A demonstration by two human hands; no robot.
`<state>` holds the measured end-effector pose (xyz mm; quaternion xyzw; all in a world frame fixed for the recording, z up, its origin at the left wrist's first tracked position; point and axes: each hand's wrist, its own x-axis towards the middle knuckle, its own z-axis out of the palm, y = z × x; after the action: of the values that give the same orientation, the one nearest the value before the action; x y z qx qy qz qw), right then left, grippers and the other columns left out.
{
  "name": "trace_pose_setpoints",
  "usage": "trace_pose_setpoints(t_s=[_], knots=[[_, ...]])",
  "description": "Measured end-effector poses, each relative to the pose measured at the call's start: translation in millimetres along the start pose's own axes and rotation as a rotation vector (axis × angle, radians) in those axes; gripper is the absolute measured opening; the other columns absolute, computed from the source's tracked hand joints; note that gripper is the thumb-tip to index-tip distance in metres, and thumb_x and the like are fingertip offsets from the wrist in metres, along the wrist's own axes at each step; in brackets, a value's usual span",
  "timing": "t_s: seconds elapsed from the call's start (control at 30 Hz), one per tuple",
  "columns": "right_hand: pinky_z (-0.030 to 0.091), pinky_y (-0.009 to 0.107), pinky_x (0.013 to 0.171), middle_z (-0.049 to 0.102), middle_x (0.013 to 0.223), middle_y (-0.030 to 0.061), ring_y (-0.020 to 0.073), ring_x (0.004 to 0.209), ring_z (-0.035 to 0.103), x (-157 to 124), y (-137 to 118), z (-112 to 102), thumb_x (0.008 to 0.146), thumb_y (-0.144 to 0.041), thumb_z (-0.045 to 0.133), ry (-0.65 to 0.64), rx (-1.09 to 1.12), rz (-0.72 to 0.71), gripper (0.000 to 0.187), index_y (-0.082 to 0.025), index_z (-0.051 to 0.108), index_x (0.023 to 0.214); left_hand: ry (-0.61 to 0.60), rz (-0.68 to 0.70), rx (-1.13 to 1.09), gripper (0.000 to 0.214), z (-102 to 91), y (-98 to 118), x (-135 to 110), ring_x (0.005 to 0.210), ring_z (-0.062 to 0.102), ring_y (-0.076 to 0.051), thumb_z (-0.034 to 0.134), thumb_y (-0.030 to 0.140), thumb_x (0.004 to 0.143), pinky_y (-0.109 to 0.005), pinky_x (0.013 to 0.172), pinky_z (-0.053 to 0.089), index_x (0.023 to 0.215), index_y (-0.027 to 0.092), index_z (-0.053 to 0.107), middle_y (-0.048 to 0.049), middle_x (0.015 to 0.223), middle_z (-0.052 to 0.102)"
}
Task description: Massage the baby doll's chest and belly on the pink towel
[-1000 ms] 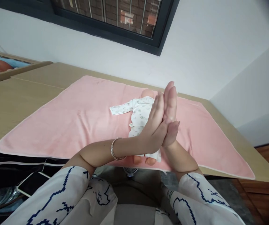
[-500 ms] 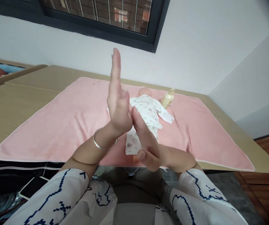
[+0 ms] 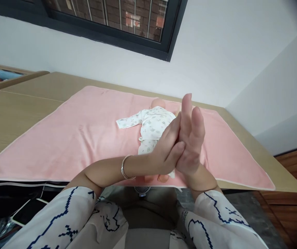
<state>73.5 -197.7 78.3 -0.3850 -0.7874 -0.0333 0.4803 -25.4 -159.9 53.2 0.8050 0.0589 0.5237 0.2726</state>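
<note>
My left hand [image 3: 165, 150] and my right hand [image 3: 191, 141] are pressed palm to palm in front of me, fingers stretched out and holding nothing. A silver bangle [image 3: 124, 167] circles my left wrist. Behind the hands a baby doll [image 3: 153, 129] in a white printed outfit lies on its back on a pink towel [image 3: 86, 131], head away from me. Its feet show just below my hands. The hands hover above the doll's legs without touching it.
The pink towel covers a light wooden table [image 3: 21, 114] that runs to a white wall. A dark-framed window [image 3: 112, 20] is above. A phone [image 3: 28, 211] lies low at the left, and a small fan [image 3: 142, 190] sits under the table edge.
My left hand swung down from upright at the left and my right hand rose, so both palms slid together again at the right. The lotion bottle beside the doll is now hidden.
</note>
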Motion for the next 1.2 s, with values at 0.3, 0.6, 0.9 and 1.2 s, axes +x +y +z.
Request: trace_pose_setpoints(t_s=[0.3, 0.6, 0.9, 1.2], knots=[[0.013, 0.063, 0.129, 0.021, 0.17, -0.0021, 0.0262, 0.16, 0.009, 27.2, 43.9, 30.4, 0.103, -0.054, 0.011, 0.064, 0.019, 0.045, 0.064, -0.033, 0.01, 0.163, 0.258, -0.118, -0.033, 0.054, 5.6, -65.3, 7.0, 0.145, 0.046, -0.028, 0.023, 0.052, 0.105, -0.045, 0.114, 0.05, 0.147, 0.028, 0.046, -0.0048, 0.148, 0.058], [0.021, 0.043, 0.13, 0.048, 0.158, 0.0107, 0.0204, 0.152, 0.036, 27.0, 179.7, 97.8, 0.1, -0.028, 0.031, -0.322, -0.086, 0.343, 0.057, -0.013, 0.043, 0.153, 0.069, -0.631, 0.708, 0.054, -28.7, -190.6, -7.9, 0.151, 0.036, -0.031, 0.036, 0.027, 0.101, -0.05, 0.128, 0.024, 0.15, 0.004, 0.04, -0.021, 0.16, 0.042], [0.018, 0.052, 0.128, 0.037, 0.163, 0.0177, 0.0297, 0.154, 0.029, 16.5, 224.6, 105.3, 0.102, -0.045, 0.033, -0.353, -0.251, 0.59, 0.062, -0.009, 0.045, 0.151, 0.042, -0.658, 0.708, 0.047, -28.1, -221.0, -26.7, 0.152, 0.035, -0.025, 0.038, 0.032, 0.104, -0.043, 0.129, 0.023, 0.143, 0.01, 0.051, -0.0143, 0.159, 0.045], [0.014, 0.056, 0.128, 0.041, 0.161, 0.0169, 0.0315, 0.154, 0.028, 17.2, 189.8, 105.7, 0.098, -0.023, 0.034, -0.482, -0.323, 0.392, 0.055, -0.009, 0.049, 0.148, 0.077, -0.665, 0.666, 0.05, -30.1, -220.1, -29.3, 0.152, 0.036, -0.025, 0.035, 0.036, 0.105, -0.044, 0.129, 0.024, 0.143, 0.009, 0.052, -0.0144, 0.157, 0.048]])
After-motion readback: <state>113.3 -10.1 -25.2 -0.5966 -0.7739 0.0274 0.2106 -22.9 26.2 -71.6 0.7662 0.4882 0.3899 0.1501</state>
